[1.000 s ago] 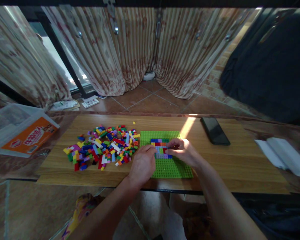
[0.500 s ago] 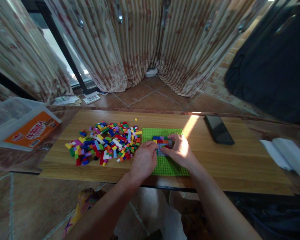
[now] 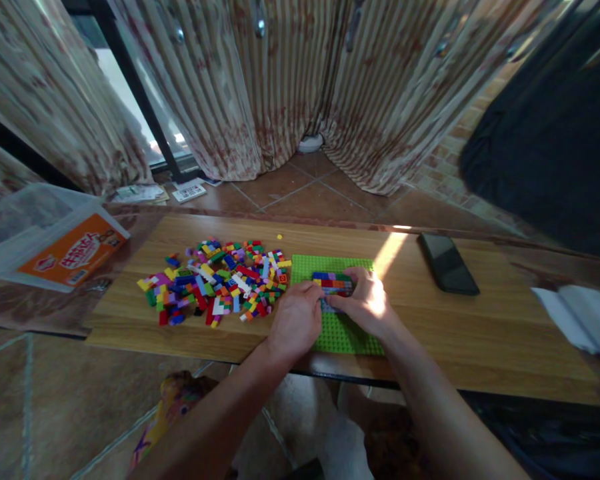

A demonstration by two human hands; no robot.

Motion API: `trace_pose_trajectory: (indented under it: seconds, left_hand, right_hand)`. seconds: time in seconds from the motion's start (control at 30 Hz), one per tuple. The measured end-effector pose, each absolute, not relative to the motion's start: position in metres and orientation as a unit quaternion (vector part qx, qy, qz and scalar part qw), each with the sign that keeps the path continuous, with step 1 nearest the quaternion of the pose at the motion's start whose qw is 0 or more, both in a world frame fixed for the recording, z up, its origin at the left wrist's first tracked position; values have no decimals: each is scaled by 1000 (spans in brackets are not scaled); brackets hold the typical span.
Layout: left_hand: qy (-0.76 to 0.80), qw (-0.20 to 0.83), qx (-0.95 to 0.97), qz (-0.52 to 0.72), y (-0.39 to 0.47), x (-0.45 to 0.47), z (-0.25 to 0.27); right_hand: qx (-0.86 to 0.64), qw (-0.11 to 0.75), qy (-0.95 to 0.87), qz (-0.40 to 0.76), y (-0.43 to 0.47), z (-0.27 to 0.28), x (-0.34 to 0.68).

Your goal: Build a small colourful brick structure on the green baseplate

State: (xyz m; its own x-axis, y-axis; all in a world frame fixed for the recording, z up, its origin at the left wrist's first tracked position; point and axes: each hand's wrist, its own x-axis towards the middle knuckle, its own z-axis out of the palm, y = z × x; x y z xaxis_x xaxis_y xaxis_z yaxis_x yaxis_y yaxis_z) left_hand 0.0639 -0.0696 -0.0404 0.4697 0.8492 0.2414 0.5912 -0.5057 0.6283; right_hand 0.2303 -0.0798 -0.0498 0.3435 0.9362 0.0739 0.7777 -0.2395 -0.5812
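A green studded baseplate (image 3: 353,340) lies on the wooden table, with a block of toy bricks (image 3: 333,283) in blue, red, yellow, orange and grey built up on it. My left hand (image 3: 297,317) bends over the left side of these bricks, its fingers curled together at their edge. From the right, my right hand (image 3: 367,300) reaches around the bricks, thumb at the near side and fingers at the far side, gripping them. Whether a small loose brick sits between my left fingertips is hidden.
A wide heap of loose toy bricks (image 3: 225,280) spreads left of the baseplate. A black phone (image 3: 449,263) lies to the right, white tissue (image 3: 580,317) beyond it. At far left stands a clear plastic box (image 3: 40,220) with an orange label. One yellow brick (image 3: 279,237) lies apart.
The whole view has shifted slightly, so things appear a little further right. Both hands keep nearly the same position at the bricks on the baseplate.
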Motion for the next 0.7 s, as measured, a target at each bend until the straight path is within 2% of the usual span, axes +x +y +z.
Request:
trace_pose_trajectory:
  seconds: [0.33,0.5,0.7]
  left_hand:
    - [434,254,821,269,-70,61,-39]
    - [442,254,816,272,-71,62,-38]
    - [441,279,810,267,-73,66,-33]
  right_hand:
    - [-751,267,-578,172,-80,-49,236]
    - [-710,310,-596,213,-82,-47,245]
    - [-724,366,-510,286,-78,-43,255]
